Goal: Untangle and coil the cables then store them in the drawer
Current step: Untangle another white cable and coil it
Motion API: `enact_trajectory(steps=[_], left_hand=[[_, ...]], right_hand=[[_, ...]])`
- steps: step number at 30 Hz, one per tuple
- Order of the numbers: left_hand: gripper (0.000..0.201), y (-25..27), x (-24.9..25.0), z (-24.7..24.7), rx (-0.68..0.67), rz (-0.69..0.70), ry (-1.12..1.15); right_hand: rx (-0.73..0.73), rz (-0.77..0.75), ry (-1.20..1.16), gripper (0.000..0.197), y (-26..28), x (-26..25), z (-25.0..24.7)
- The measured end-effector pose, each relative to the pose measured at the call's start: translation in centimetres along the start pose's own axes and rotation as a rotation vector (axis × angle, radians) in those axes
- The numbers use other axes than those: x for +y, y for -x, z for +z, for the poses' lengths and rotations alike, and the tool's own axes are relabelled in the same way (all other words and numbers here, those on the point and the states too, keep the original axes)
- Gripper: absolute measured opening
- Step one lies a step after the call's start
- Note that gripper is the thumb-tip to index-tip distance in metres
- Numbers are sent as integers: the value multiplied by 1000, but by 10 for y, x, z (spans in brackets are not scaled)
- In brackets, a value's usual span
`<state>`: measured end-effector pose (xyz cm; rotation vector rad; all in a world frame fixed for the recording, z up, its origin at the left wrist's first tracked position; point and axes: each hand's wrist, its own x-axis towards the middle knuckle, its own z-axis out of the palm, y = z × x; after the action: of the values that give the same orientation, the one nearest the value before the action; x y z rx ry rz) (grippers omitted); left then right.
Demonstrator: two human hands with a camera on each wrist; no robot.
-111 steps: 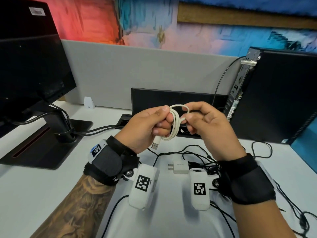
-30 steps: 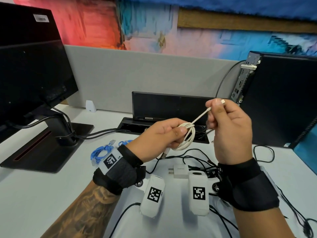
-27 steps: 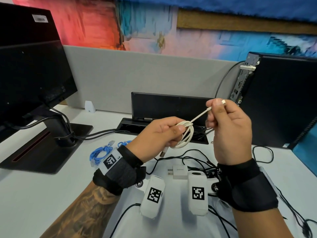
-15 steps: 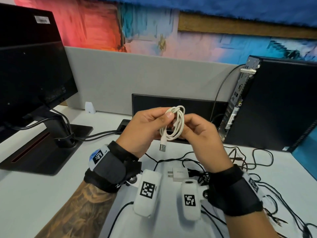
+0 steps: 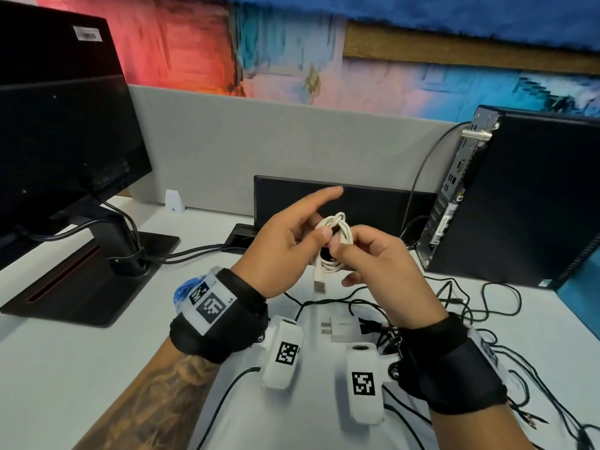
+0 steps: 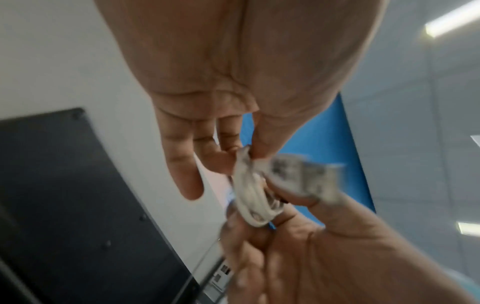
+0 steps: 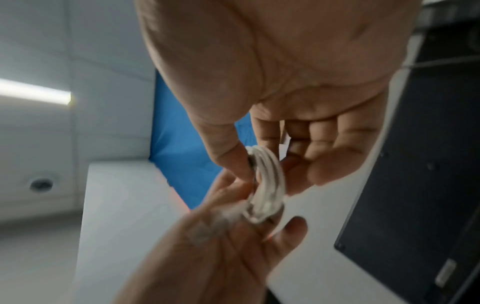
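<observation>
While both hands are hovering above the desk [image 5: 81,368], the white cable [image 5: 336,245], item one, is sitting between them as a small bundle of loops with a wrap at its top.

- Left hand [image 5: 285,251]: its thumb is pressing the bundle against the inner fingers, and its forefinger is pointing outward, free of the cable.
- Right hand [image 5: 380,274]: its thumb and fingertips are pinching the loops on the opposite side; the remaining fingers are curling loosely.
- Plug [image 5: 319,280]: this end is dangling below the bundle, unsupported, between the two hands.
- Handling, judged: the cable is looking light, thin and springy, so the loops are likely trying to open once pressure eases; the smooth jacket may be slipping. The best hold is appearing to be across all loops at the wrapped top, not the hanging plug.
- Black cables [image 5: 470,306]: these are lying tangled on the desk beneath and beyond the right hand, not yet coiled.
- White charger [image 5: 342,328]: it is resting on the desk below the hands.
- Drawer: not in view.
</observation>
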<state>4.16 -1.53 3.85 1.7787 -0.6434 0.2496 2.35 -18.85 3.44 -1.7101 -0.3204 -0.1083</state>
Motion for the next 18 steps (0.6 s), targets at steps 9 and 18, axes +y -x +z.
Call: enact_trajectory(steps=[9,18], left_hand=[[20,0,-3,3,108,14,-297],[25,-2,-5,-10,162,4,-338]], right_hand=[[128,-163,10,25,7,-8,6],[242,-259,261,9,2,1,0]])
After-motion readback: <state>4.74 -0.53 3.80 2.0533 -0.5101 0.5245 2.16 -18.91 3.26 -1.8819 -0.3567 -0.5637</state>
